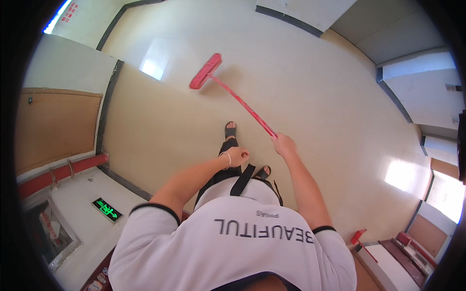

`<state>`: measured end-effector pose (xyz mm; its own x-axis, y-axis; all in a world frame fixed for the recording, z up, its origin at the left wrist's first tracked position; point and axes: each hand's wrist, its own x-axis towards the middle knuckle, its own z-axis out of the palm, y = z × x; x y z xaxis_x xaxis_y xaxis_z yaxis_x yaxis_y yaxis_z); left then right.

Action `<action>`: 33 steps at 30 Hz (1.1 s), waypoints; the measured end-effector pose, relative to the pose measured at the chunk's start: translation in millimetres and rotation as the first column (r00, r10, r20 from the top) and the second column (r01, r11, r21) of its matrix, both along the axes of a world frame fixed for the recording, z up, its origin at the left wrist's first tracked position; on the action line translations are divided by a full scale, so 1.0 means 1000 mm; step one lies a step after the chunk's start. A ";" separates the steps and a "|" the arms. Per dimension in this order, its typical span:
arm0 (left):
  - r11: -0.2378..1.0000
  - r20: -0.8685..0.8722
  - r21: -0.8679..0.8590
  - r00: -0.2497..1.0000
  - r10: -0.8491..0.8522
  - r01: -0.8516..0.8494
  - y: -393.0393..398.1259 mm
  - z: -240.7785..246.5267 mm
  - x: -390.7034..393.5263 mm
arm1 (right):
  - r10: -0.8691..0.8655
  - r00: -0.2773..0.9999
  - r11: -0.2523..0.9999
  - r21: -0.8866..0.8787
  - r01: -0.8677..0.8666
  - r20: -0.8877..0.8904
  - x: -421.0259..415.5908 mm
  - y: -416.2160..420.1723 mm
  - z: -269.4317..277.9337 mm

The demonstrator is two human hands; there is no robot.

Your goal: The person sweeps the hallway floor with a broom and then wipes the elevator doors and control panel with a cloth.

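Observation:
A red long-handled push broom slants across the middle of the view, its bristled head up at the left over the pale floor. My right hand is closed around the end of its handle. In front of my waist, my left hand is curled, with a pale band on the wrist; no object shows in it, and it is apart from the broom. Beneath my hands are my feet in dark open-toed sandals and a black strap hanging at my shirt.
At left are a brown door, a red pipe and a lit green exit sign. White walls with dark skirting stand at the upper right. A red long-handled dustpan is at the lower right wall.

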<state>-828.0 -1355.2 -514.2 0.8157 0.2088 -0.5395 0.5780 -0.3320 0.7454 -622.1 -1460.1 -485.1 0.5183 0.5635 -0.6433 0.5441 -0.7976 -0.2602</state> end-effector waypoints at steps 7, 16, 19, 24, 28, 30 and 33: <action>0.879 -0.263 -0.004 0.848 0.459 -0.477 0.154 -0.047 -0.071 | -0.006 0.997 0.989 -0.147 -0.006 -0.083 0.005 0.174 -0.048; 0.787 -0.269 -0.059 0.769 0.580 -0.614 0.214 -0.076 -0.104 | -0.279 0.949 0.926 -0.221 0.307 0.146 0.066 -0.151 0.069; 0.766 -0.265 -0.128 0.766 0.586 -0.630 0.213 -0.082 -0.086 | -0.232 0.922 0.869 -0.359 0.340 0.311 0.062 -0.152 0.144; 0.711 -0.277 -0.222 0.742 0.610 -0.667 0.195 -0.089 -0.076 | -0.262 0.939 0.936 -0.180 0.304 0.221 0.088 -0.142 0.139; 0.602 -0.333 -0.237 0.646 0.687 -0.763 0.175 -0.079 -0.094 | -0.276 0.959 0.961 0.053 0.273 0.064 0.124 -0.044 0.043; 0.541 -0.363 -0.205 0.577 0.731 -0.815 0.160 -0.074 -0.119 | -0.210 0.978 0.973 0.103 0.207 0.014 0.141 0.050 -0.009; 0.368 -0.452 -0.108 0.375 0.809 -0.924 0.131 -0.037 -0.152 | -0.180 0.963 0.980 0.045 0.193 -0.200 0.160 0.206 -0.049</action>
